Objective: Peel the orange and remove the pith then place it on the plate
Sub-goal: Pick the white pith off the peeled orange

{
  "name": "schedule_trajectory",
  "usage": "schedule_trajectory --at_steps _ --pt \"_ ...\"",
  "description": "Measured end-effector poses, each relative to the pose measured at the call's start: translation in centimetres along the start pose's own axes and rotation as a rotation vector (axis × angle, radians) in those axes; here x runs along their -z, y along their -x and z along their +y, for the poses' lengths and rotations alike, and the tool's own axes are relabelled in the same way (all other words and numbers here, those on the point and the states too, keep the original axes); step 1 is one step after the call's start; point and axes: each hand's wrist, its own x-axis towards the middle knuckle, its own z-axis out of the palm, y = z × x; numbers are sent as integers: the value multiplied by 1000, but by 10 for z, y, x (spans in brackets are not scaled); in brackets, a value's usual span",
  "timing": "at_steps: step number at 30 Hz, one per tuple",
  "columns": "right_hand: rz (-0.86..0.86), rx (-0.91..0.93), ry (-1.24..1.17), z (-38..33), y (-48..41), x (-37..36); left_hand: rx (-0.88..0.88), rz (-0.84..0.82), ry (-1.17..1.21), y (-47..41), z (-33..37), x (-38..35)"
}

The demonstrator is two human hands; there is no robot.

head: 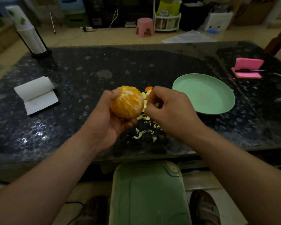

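Note:
My left hand (106, 118) grips a peeled orange (128, 103) above the dark stone table, thumb on top and fingers underneath. White pith streaks still show on its flesh. My right hand (169, 109) is curled beside the orange's right side, its fingertips pinching a small pale bit of pith (156, 104) close to the fruit. Pith and peel scraps (146, 130) lie scattered on the table below both hands, with an orange peel piece (148, 88) behind my right hand. A light green plate (217, 109) sits to the right, nothing on it.
A white folded paper pad (36, 95) lies at the left of the table (88, 75). A pink sponge (247, 69) with a dark pen sits far right. A cup stack on a stand (31, 36) is at the back left. A green bin lid (149, 195) is below the table edge.

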Motion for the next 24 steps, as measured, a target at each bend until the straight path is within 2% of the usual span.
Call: schedule_trajectory --at_steps 6,13,24 --pt "-17 -77 -51 6 -4 6 61 -100 125 4 9 3" --pt "-39 -45 -210 -6 0 9 58 -138 144 0 7 6" --pt "4 15 -70 -8 5 11 -16 -91 16 -4 2 5"
